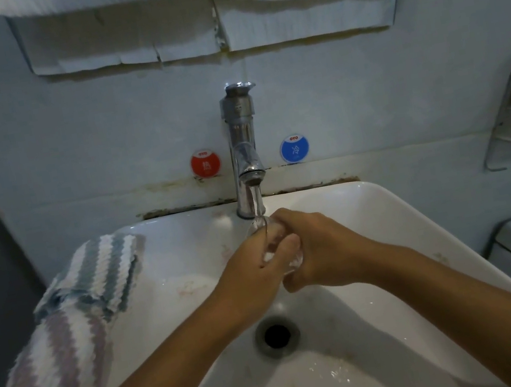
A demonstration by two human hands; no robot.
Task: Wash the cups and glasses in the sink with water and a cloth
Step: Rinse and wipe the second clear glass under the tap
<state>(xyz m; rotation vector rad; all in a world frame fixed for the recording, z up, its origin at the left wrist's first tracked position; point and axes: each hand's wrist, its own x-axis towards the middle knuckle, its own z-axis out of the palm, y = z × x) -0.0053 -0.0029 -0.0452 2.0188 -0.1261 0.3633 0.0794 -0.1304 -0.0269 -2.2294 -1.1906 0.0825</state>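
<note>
The glass (271, 245) sits clasped between both hands under the tap (244, 147) stream, left hand (253, 265) curled round its near side, right hand (318, 247) wrapping its far side, long axis pointing toward the tap.

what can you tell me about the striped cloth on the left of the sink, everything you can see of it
The striped cloth looks like a thick, fuzzy microfibre towel with zigzag-edged bands of white, grey-blue and dull purple. It lies draped over the left rim of the white sink, bunched and folded near its middle, running from near the back corner down to the lower left edge of the view. Neither hand touches it. Whether it is wet or dry cannot be told.
</note>
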